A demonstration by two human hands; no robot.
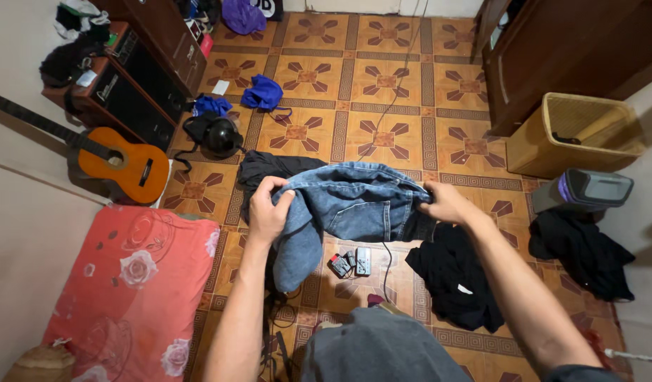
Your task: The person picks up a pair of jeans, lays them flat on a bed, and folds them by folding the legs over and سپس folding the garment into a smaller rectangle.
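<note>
Against the left wall a guitar (pixel 117 161) leans beside two dark speaker boxes (pixel 131 88), and a red rose-print mattress (pixel 131 283) fills the floor's near left corner. A black bag (pixel 216 133) and a blue cloth (pixel 262 92) lie further in on the tiled floor (pixel 382 78).

The left hand (pixel 268 209) is closed on one end of the jeans (pixel 354 201), bunching the denim so a leg droops below it. The jeans hang stretched in the air above the middle of the floor, over a few small grey gadgets (pixel 351 262). The right hand (pixel 446 204) grips the other end, fingers curled tight over the cloth.

To handle them well, I'd say both hands should keep the band taut and level, and let the hanging leg fall straight before any fold.

A black garment (pixel 457 283) lies right of the gadgets. Near the right wall stand a yellow wicker basket (pixel 573 134) and a grey box (pixel 588 189) with a purple band, its label too small to make out; more black cloth (pixel 584 251) lies below it.
</note>
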